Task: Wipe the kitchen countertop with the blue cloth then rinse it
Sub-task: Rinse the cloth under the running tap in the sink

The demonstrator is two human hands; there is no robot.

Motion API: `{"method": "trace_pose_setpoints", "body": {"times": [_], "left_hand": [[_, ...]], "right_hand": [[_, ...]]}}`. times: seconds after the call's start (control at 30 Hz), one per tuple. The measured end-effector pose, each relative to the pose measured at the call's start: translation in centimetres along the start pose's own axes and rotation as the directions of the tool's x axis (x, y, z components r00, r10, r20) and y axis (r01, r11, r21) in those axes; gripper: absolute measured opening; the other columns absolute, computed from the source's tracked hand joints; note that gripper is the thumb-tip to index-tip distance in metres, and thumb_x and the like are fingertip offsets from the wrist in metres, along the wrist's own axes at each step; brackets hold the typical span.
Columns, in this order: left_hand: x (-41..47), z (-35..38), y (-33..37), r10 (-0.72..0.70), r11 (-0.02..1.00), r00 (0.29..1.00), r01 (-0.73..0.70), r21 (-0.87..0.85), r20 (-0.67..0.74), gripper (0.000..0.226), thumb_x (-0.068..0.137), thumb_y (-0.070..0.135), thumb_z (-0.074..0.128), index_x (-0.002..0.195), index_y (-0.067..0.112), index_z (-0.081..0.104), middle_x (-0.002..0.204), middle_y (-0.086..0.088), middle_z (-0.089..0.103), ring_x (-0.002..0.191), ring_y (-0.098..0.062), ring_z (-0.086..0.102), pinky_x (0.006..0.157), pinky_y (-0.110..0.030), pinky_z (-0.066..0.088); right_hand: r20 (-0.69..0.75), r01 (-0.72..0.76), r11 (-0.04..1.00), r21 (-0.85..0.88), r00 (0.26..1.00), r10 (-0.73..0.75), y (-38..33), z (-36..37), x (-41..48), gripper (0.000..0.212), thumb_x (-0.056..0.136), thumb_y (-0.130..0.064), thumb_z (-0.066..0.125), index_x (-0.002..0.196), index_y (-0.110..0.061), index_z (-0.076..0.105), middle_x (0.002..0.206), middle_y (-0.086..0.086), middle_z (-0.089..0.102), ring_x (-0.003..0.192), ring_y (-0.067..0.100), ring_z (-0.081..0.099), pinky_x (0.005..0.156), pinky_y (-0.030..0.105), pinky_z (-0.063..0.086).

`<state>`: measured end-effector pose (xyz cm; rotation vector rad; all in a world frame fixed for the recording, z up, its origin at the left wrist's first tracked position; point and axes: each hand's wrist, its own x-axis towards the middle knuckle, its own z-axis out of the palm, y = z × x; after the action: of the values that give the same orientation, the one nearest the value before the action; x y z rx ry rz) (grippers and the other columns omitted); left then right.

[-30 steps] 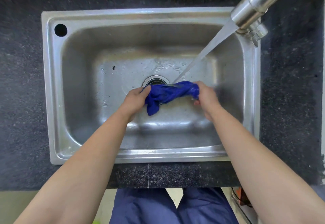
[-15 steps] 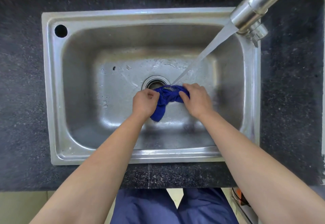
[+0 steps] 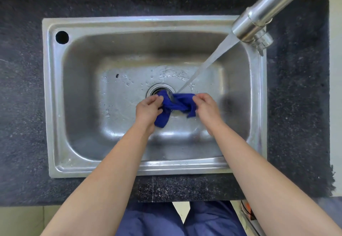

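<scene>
Here, cloth bunched under running water, over the drain.
Left hand and right hand each grip an end; the stream falls from the tap at the sink's far right, dark counter around.

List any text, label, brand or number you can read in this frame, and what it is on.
None readable.
The tap, sink, blue cloth and countertop show no lettering.
The orange object at the lower right edge is too cut off to tell.
</scene>
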<state>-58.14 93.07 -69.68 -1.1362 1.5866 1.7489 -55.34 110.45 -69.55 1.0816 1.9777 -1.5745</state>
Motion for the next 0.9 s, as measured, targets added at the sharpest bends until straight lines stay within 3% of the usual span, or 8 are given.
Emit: {"method": "trace_pose_setpoints", "body": {"times": [0.07, 0.17, 0.27, 0.37, 0.47, 0.63, 0.8, 0.9], "left_hand": [[-0.9, -0.6, 1.9, 0.039, 0.975, 0.989, -0.006, -0.220, 0.142, 0.011, 0.093, 0.009, 0.065, 0.103, 0.014, 0.063, 0.091, -0.003, 0.068, 0.084, -0.014, 0.063, 0.077, -0.028, 0.054], [-1.9, -1.5, 4.6, 0.151, 0.930, 0.933, -0.022, -0.366, 0.328, 0.008, 0.095, 0.012, 0.061, 0.097, 0.017, 0.067, 0.097, -0.002, 0.070, 0.088, -0.015, 0.065, 0.086, -0.032, 0.053], [-1.2, -2.0, 5.1, 0.159, 0.903, 0.928, 0.002, -0.431, 0.338, 0.008, 0.097, 0.016, 0.059, 0.100, 0.018, 0.066, 0.105, -0.003, 0.068, 0.093, -0.014, 0.066, 0.093, -0.032, 0.052], [0.1, -1.7, 2.8, -0.053, 0.988, 0.987, 0.073, -0.136, 0.149, 0.003, 0.097, 0.017, 0.061, 0.100, 0.015, 0.060, 0.093, -0.002, 0.067, 0.082, -0.012, 0.064, 0.073, -0.026, 0.055], [0.4, -1.4, 0.4, -0.144, 0.988, 0.989, 0.141, 0.065, 0.040, 0.006, 0.096, 0.017, 0.063, 0.101, 0.014, 0.059, 0.090, -0.002, 0.068, 0.077, -0.011, 0.063, 0.071, -0.028, 0.054], [-0.2, -2.0, 0.0, -0.115, 0.993, 0.986, 0.114, 0.011, 0.123, 0.009, 0.094, 0.016, 0.066, 0.100, 0.017, 0.060, 0.088, -0.001, 0.068, 0.078, -0.011, 0.063, 0.075, -0.027, 0.052], [-0.9, -2.4, 0.6, -0.043, 0.995, 0.966, 0.019, 0.096, 0.254, 0.014, 0.096, 0.013, 0.063, 0.110, 0.012, 0.063, 0.094, -0.003, 0.069, 0.078, -0.010, 0.065, 0.070, -0.022, 0.052], [0.1, -3.0, 0.4, -0.021, 0.964, 0.990, -0.016, 0.265, 0.137, 0.002, 0.093, 0.016, 0.067, 0.094, 0.015, 0.066, 0.090, -0.004, 0.068, 0.084, -0.016, 0.060, 0.067, -0.023, 0.049]], "right_hand": [[-0.116, 0.048, 0.988, 0.145, 0.993, -0.031, -1.0, -0.4, -0.3, 0.010, 0.089, -0.036, 0.054, 0.086, -0.028, 0.059, 0.090, -0.007, 0.063, 0.095, 0.023, 0.063, 0.090, 0.036, 0.048], [-0.292, 0.194, 0.943, 0.270, 0.950, -0.112, -2.8, -1.1, -1.1, 0.011, 0.098, -0.026, 0.048, 0.094, -0.020, 0.057, 0.090, -0.008, 0.057, 0.084, 0.007, 0.054, 0.080, 0.021, 0.043], [-0.392, 0.175, 0.969, 0.171, 0.915, -0.096, -2.9, -2.3, -0.8, 0.013, 0.101, -0.019, 0.043, 0.096, -0.013, 0.054, 0.085, -0.008, 0.053, 0.081, 0.011, 0.052, 0.072, 0.022, 0.038], [-0.237, 0.006, 0.939, -0.344, 0.967, -0.093, -0.7, -2.9, 0.2, 0.018, 0.095, -0.023, 0.055, 0.109, -0.012, 0.058, 0.107, 0.007, 0.063, 0.104, 0.028, 0.058, 0.085, 0.031, 0.043], [-0.117, 0.124, 0.774, -0.621, 0.962, -0.248, 0.9, -2.4, -0.2, 0.035, 0.089, -0.020, 0.064, 0.122, -0.016, 0.056, 0.124, 0.010, 0.055, 0.114, 0.027, 0.053, 0.098, 0.039, 0.044], [0.158, 0.347, 0.825, -0.446, 0.938, -0.309, 0.2, 0.7, -1.1, 0.025, 0.096, -0.036, 0.061, 0.118, -0.026, 0.067, 0.108, -0.005, 0.061, 0.089, 0.005, 0.062, 0.091, 0.028, 0.051], [0.300, 0.394, 0.747, -0.535, 0.916, -0.268, 0.2, 3.0, -0.2, 0.034, 0.099, -0.043, 0.056, 0.123, -0.020, 0.066, 0.111, 0.000, 0.056, 0.104, 0.020, 0.058, 0.092, 0.035, 0.048], [0.297, 0.390, 0.765, -0.512, 0.916, -0.268, 0.1, 2.5, 0.1, 0.028, 0.098, -0.040, 0.058, 0.114, -0.021, 0.069, 0.104, -0.004, 0.057, 0.103, 0.020, 0.057, 0.090, 0.035, 0.047]]}}
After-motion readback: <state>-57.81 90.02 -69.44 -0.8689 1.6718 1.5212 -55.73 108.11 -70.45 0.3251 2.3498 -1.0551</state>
